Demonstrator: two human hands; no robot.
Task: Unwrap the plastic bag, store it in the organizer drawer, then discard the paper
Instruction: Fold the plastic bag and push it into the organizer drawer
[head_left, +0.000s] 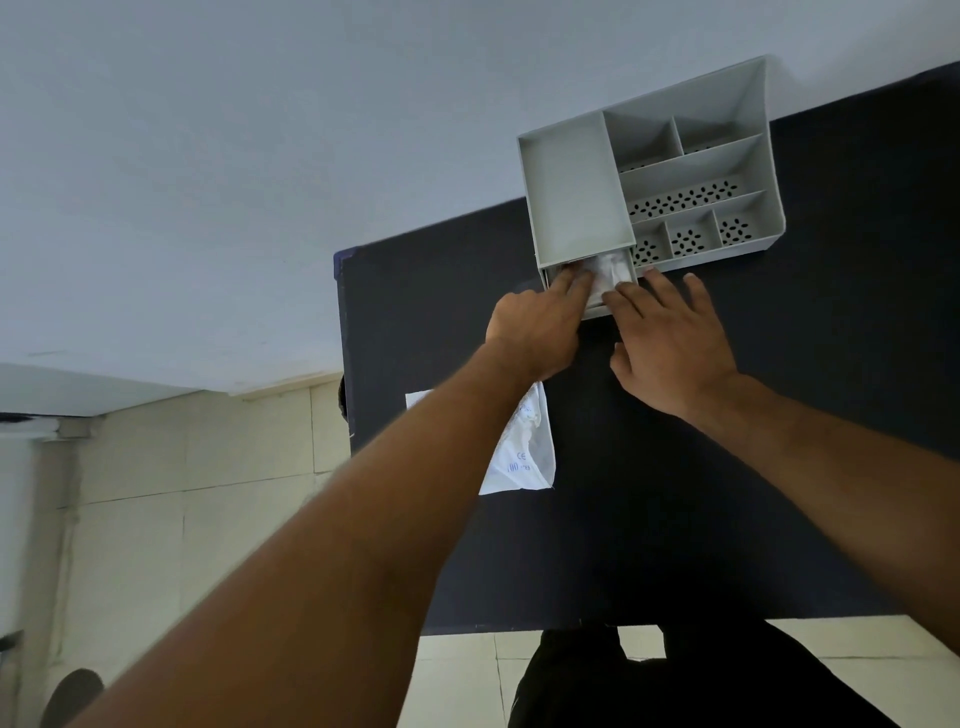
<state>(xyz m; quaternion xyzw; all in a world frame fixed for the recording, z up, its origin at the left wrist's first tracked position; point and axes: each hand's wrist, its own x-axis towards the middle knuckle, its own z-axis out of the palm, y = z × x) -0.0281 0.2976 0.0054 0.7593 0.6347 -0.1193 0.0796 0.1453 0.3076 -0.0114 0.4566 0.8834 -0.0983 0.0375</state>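
Nearest on the dark table (649, 519): the paper (524, 452) is lying flat near the left edge, partly hidden under the left forearm, untouched, well short of the organizer. Not yet discarded.

Further out, both hands are working at the drawer (592, 310), which is pulled partway out of the grey organizer (576, 192). The left hand (535, 327) is reaching in with fingers extended, pressing down on the plastic bag (608, 270); it isn't pinching anything that I can see. The right hand (670, 343) is lying flat and spread, fingertips on the drawer's front lip and the bag's near corner, also not gripping. The bag is sitting crumpled in the drawer, bunched up towards the cavity above.

Judgement: storing step, nearly done; drawer closing and paper disposal remaining.

Risks:
- Bag is springy and sitting high, so it's likely catching on the organizer's upper edge when the drawer slides in, jamming or getting pinched.
- Organizer is light and sitting at the table's far edge against the wall; pushing off-centre could be skewing it.
- Left forearm hovering over the paper could be dragging it off the table edge.
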